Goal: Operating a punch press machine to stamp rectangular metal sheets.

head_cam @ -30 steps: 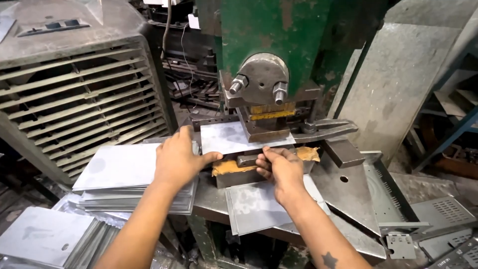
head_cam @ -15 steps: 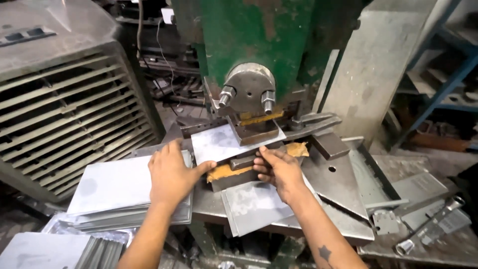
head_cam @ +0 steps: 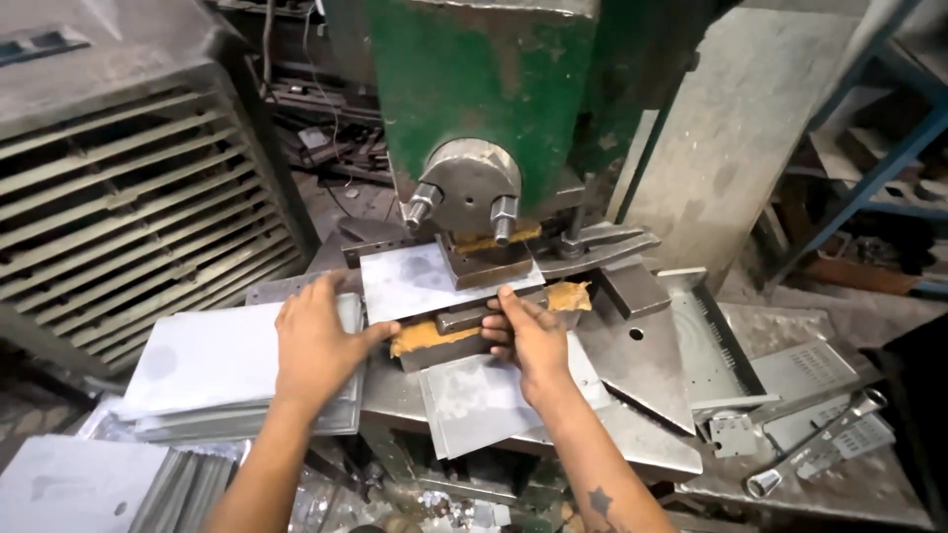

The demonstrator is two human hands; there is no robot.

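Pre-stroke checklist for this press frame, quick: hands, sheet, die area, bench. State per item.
1. Left hand out from under the ram: ok. It lies flat on the stack of sheets, thumb toward the die block.
2. Right hand out from under the ram: not ok. Its fingertips rest on the die block, right in front of the punch.
3. Metal sheet seated under the punch: cannot tell. It lies flat in the die, but its back edge is hidden.
4. Die area free of loose parts: cannot tell. Orange residue sits on the block.
5. Bench tools away from the die: ok. The wrench lies far right.
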